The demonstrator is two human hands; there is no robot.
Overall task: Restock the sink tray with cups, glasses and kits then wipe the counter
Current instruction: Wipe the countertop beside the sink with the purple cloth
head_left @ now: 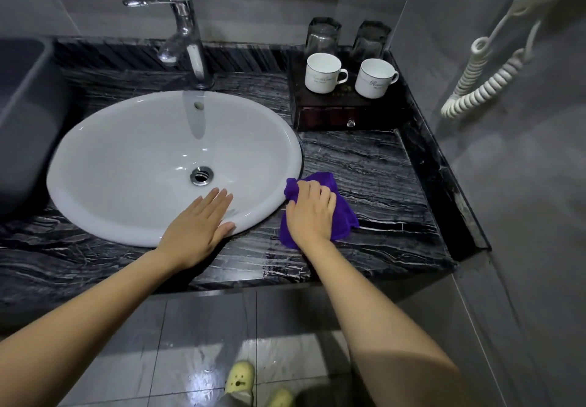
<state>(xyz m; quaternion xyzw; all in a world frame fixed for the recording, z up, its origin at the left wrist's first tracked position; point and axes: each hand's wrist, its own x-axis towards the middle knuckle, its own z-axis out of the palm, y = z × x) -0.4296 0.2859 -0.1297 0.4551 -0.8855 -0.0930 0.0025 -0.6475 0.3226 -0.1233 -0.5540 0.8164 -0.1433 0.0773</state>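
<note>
My right hand (312, 213) presses a crumpled purple cloth (344, 216) onto the black marble counter (380, 169), just right of the white sink basin (126, 159). My left hand (199, 222) lies flat with fingers apart on the basin's front rim and holds nothing. At the back right stands a dark wooden tray box (345, 115) with a small drawer. On it stand two white cups (323, 72) (374, 78) and, behind them, two upturned glasses (322, 35) (371, 40). No kits are visible.
A chrome faucet (187, 32) rises behind the basin. A grey bin (22, 115) sits at the left edge. A white handset with a coiled cord (485, 83) hangs on the right wall. Below the counter edge are grey floor tiles and yellow slippers (239, 381).
</note>
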